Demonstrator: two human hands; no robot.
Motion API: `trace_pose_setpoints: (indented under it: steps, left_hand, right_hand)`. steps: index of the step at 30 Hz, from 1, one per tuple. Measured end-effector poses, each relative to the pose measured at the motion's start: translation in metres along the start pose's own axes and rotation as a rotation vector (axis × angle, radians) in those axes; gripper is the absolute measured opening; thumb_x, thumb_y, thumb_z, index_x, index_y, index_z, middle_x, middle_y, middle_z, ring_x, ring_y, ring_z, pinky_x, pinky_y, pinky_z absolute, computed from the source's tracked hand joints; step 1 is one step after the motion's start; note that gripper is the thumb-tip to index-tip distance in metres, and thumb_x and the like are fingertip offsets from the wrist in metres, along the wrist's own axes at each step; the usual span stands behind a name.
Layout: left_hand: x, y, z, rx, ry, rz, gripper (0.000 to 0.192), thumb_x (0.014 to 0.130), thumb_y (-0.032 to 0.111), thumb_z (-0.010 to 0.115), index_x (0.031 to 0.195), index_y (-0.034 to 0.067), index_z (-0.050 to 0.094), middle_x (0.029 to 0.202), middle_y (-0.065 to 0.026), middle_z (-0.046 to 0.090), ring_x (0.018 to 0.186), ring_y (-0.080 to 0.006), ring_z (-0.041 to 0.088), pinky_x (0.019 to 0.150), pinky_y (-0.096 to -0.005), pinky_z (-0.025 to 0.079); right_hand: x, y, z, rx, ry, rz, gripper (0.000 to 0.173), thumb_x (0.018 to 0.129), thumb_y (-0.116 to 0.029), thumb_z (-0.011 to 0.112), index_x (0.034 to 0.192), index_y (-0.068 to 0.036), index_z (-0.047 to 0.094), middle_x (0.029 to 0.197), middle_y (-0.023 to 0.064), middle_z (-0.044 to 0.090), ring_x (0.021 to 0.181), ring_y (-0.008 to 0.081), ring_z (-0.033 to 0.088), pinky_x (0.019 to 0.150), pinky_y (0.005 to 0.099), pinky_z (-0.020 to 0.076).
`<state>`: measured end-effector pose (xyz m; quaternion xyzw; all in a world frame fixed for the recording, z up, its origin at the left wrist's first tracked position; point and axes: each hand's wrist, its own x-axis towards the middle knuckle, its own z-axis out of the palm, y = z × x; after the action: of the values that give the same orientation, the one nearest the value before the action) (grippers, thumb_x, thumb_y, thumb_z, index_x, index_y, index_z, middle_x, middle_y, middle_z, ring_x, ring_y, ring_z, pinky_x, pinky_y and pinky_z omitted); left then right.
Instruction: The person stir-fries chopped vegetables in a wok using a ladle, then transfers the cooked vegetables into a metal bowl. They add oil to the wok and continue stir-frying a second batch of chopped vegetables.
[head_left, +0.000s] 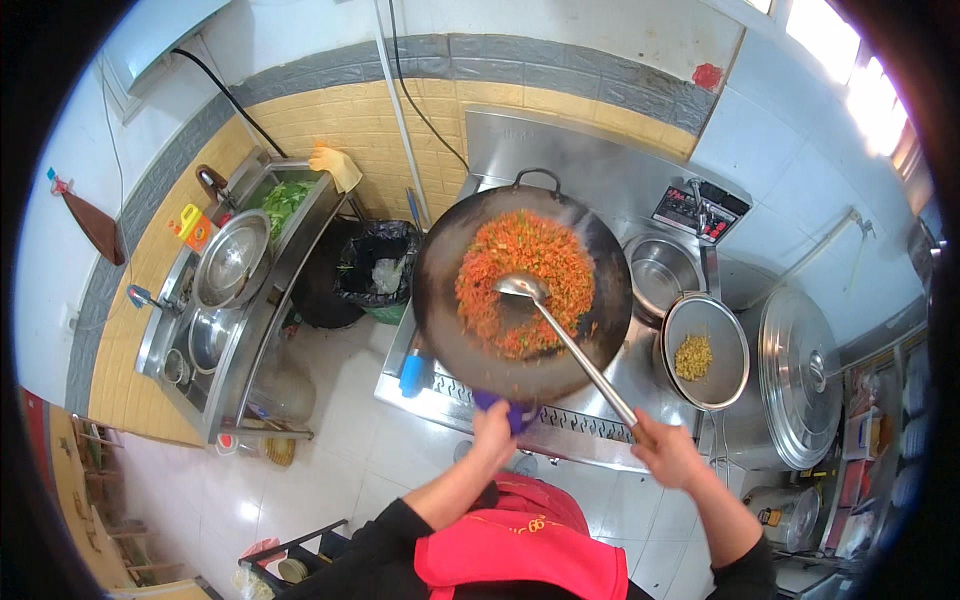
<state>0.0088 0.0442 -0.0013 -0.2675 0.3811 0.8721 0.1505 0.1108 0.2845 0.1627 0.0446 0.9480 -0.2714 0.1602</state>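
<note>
My left hand grips the near handle of a large dark wok through a purple cloth. My right hand is closed on the wooden end of a long metal ladle. The ladle's bowl hangs over or rests on orange-red fried rice with green bits; whether it touches the rice I cannot tell. The wok sits on a stainless steel stove. Right of it, a strainer holding small yellowish pieces lies over a pot, near an empty steel pot.
A large lidded steel pot stands at the right. Behind the wok rises the stove's metal backsplash with a tap. At left are a sink counter with greens and a black-lined bin. A blue-handled tool lies by the wok.
</note>
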Motion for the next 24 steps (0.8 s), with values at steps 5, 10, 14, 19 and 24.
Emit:
trace_pose_setpoints:
  steps: [5, 10, 14, 19, 24]
  left_hand:
    - [-0.003, 0.006, 0.004, -0.051, -0.033, 0.050, 0.032, 0.086, 0.000, 0.053, 0.117, 0.002, 0.058, 0.107, -0.0103, 0.065, 0.096, -0.0257, 0.066, 0.086, -0.0406, 0.056]
    - [0.054, 0.043, 0.055, 0.024, -0.001, -0.069, 0.006, 0.089, 0.005, 0.056, 0.093, 0.001, 0.056, 0.086, -0.0103, 0.061, 0.072, -0.0262, 0.064, 0.067, -0.0453, 0.057]
    - [0.019, 0.020, 0.013, -0.023, -0.042, -0.009, 0.028, 0.089, 0.001, 0.053, 0.117, 0.000, 0.055, 0.107, -0.0114, 0.063, 0.094, -0.0273, 0.065, 0.083, -0.0439, 0.057]
    - [-0.007, -0.011, -0.015, -0.099, -0.139, 0.141, 0.037, 0.085, -0.004, 0.051, 0.122, -0.001, 0.056, 0.111, -0.0106, 0.064, 0.102, -0.0262, 0.065, 0.090, -0.0428, 0.055]
    - [0.062, 0.031, 0.038, 0.010, -0.033, -0.091, 0.013, 0.090, 0.003, 0.055, 0.102, 0.001, 0.058, 0.090, -0.0096, 0.063, 0.083, -0.0258, 0.065, 0.075, -0.0446, 0.056]
  right_hand:
    - [-0.029, -0.006, -0.028, 0.022, -0.021, -0.095, 0.057, 0.088, -0.015, 0.067, 0.141, -0.001, 0.049, 0.088, 0.0230, 0.068, 0.081, 0.0352, 0.071, 0.076, 0.0419, 0.0561]
    - [-0.014, -0.004, -0.072, 0.210, -0.328, 0.163, 0.048, 0.091, -0.017, 0.065, 0.137, -0.009, 0.055, 0.067, 0.0103, 0.062, 0.054, 0.0168, 0.062, 0.055, 0.0328, 0.0512]
    - [0.000, 0.001, 0.012, 0.071, 0.022, 0.023, 0.050, 0.088, -0.021, 0.067, 0.136, -0.009, 0.056, 0.082, 0.0241, 0.067, 0.074, 0.0369, 0.067, 0.070, 0.0441, 0.0530]
    - [-0.027, -0.010, 0.009, 0.052, 0.166, -0.191, 0.048, 0.089, -0.019, 0.065, 0.134, -0.005, 0.055, 0.075, 0.0201, 0.065, 0.066, 0.0323, 0.066, 0.067, 0.0401, 0.0545]
    - [-0.023, -0.013, -0.077, 0.175, -0.317, 0.071, 0.048, 0.089, -0.019, 0.066, 0.136, -0.012, 0.056, 0.068, 0.0154, 0.060, 0.057, 0.0258, 0.063, 0.059, 0.0385, 0.0511]
